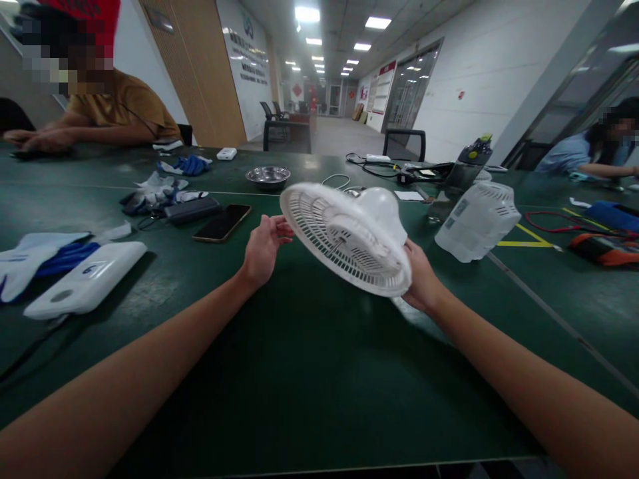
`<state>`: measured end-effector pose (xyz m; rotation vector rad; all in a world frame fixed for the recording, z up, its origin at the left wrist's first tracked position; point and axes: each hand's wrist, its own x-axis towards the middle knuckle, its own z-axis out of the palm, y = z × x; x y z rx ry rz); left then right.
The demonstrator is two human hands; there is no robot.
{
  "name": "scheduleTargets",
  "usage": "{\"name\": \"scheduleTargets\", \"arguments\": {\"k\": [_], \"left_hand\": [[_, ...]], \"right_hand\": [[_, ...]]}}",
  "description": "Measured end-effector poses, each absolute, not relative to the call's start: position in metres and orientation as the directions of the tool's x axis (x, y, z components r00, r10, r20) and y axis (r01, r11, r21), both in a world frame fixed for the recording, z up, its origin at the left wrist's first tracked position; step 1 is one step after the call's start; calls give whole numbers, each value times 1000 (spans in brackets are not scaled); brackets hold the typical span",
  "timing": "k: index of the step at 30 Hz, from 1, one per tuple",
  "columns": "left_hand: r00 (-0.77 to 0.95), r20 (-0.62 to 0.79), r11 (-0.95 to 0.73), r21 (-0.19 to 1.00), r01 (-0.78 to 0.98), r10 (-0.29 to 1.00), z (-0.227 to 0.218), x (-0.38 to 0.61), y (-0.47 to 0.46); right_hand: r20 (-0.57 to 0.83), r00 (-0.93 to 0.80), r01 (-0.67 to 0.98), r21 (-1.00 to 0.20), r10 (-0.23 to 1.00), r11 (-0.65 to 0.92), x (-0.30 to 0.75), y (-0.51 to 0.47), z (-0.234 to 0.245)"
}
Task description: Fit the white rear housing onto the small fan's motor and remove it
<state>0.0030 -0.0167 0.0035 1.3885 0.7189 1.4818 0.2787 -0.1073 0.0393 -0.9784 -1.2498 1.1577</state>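
Observation:
A white fan head (344, 236) is held tilted above the green table, its round slotted grille turned down toward me and its rounded motor housing behind. A thin shaft stands out at the grille's centre, and no blades show. My right hand (419, 276) grips the fan head at its right side; part of the fingers is hidden behind it. Just off the left rim is my left hand (267, 249), fingers apart and holding nothing. To the right of the fan stands a white vented plastic housing (476, 219).
A phone (223, 223), a dark case, gloves (160, 189) and a white device (87, 279) with a cable lie left. A metal bowl (268, 176) sits behind. Rightward are a bottle (469, 163), cables and an orange-black meter (606, 249). Two other people sit at the table's far sides.

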Motion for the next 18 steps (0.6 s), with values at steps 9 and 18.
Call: {"name": "scheduleTargets", "arguments": {"k": [9, 18], "left_hand": [[246, 175, -135, 976, -171, 953, 1, 19, -36], [131, 199, -199, 980, -16, 971, 3, 21, -37]], "right_hand": [[82, -292, 7, -996, 953, 87, 273, -105, 28], [49, -337, -8, -999, 940, 49, 271, -105, 27]]}}
